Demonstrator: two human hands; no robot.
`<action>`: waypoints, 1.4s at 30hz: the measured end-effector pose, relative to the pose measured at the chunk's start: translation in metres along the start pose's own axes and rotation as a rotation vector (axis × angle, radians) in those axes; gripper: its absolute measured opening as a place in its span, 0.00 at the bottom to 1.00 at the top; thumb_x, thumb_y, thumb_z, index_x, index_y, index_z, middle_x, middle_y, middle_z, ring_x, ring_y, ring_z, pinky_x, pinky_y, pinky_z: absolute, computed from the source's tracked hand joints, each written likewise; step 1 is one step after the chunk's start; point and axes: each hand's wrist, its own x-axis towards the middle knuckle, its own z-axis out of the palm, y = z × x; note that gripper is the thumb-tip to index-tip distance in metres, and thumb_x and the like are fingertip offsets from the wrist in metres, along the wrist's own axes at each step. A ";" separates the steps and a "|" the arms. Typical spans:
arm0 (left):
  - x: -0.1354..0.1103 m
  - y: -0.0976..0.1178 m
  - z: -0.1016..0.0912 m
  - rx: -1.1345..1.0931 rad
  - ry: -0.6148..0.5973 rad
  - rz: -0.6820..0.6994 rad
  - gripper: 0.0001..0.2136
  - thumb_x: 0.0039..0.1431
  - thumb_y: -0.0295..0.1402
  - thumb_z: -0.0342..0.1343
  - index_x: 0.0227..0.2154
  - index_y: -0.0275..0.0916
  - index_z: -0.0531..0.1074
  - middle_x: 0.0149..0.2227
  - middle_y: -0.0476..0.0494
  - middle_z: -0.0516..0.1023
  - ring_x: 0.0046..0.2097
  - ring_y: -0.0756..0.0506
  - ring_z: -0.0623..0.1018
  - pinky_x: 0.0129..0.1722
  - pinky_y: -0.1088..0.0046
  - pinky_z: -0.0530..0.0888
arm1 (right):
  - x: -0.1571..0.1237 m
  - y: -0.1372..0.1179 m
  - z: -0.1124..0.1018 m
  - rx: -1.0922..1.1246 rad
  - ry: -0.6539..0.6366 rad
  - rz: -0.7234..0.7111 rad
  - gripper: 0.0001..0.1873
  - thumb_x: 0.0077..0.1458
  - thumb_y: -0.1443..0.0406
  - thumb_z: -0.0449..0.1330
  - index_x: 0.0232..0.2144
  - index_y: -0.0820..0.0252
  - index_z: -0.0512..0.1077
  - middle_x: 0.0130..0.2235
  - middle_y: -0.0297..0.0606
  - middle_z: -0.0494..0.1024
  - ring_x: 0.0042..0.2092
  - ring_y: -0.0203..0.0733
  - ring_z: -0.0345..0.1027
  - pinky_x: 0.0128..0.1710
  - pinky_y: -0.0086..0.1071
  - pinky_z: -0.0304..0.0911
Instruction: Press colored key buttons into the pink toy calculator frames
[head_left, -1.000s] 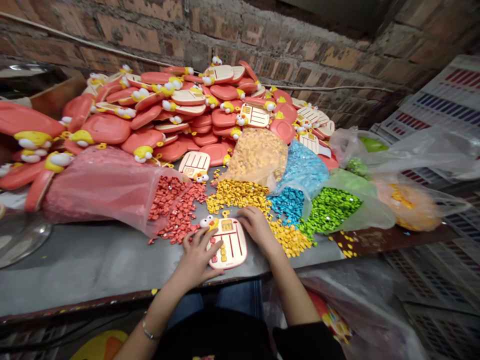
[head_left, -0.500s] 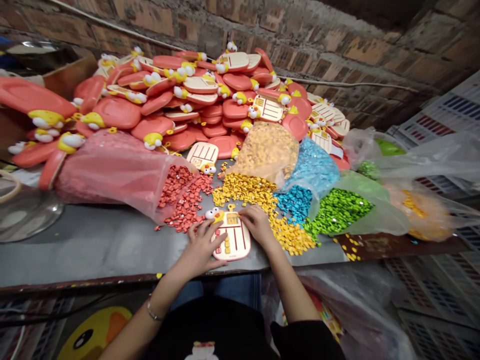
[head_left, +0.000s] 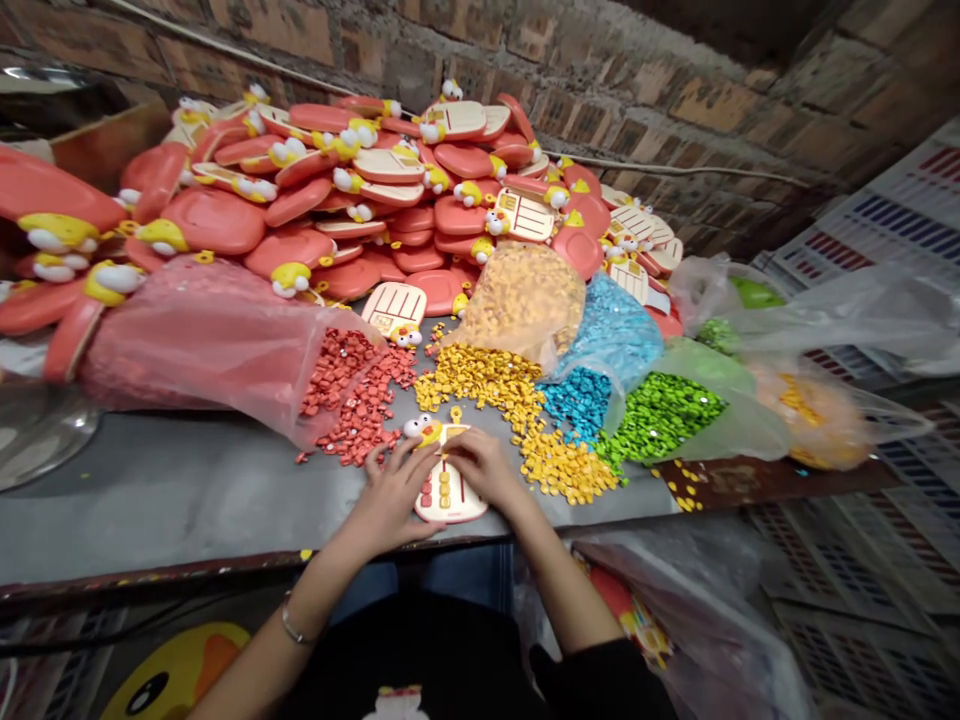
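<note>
A cream slotted toy board (head_left: 459, 507) with a pink-red rim and a duck head (head_left: 424, 429) lies flat on the table in front of me. Red and yellow pieces sit in rows in its left slots. My left hand (head_left: 391, 497) grips the board's left side, thumb along the near edge and fingers over its upper part. Bent over the board's upper right is my right hand (head_left: 486, 468), its fingertips drawn together beside the left fingers; whatever they pinch is hidden. Close by are loose red pieces (head_left: 360, 425) and yellow pieces (head_left: 570, 470).
Behind, a tall heap of similar boards (head_left: 405, 190) leans toward a brick wall. Open bags spill red, yellow, blue (head_left: 581, 400) and green pieces (head_left: 667, 415) onto the grey table (head_left: 187, 510). A metal bowl (head_left: 45, 430) stands at the left. Plastic bags hang below the table at the right.
My right hand has moved left from the board's right edge to over its upper slots, closer to my left hand. The left hand stays on the board. The view has shifted slightly.
</note>
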 end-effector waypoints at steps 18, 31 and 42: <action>0.000 0.000 0.002 0.002 -0.015 -0.014 0.31 0.49 0.48 0.61 0.56 0.43 0.67 0.61 0.37 0.66 0.61 0.31 0.60 0.57 0.49 0.49 | -0.035 0.075 -0.107 -0.797 0.422 0.597 0.07 0.54 0.70 0.56 0.31 0.61 0.76 0.35 0.47 0.79 0.38 0.49 0.69 0.39 0.38 0.60; -0.001 -0.001 0.003 0.016 -0.016 -0.007 0.33 0.49 0.49 0.62 0.58 0.44 0.66 0.62 0.37 0.65 0.62 0.31 0.59 0.58 0.48 0.48 | 0.010 0.018 -0.025 -0.555 0.068 -0.139 0.08 0.60 0.70 0.55 0.32 0.59 0.74 0.39 0.43 0.75 0.42 0.45 0.67 0.41 0.37 0.65; 0.002 0.002 0.000 0.013 -0.026 -0.024 0.32 0.49 0.50 0.61 0.57 0.43 0.67 0.62 0.38 0.65 0.62 0.32 0.60 0.57 0.48 0.48 | -0.014 0.009 -0.026 -0.344 0.000 -0.145 0.07 0.61 0.69 0.55 0.33 0.59 0.72 0.34 0.41 0.75 0.39 0.44 0.67 0.39 0.37 0.65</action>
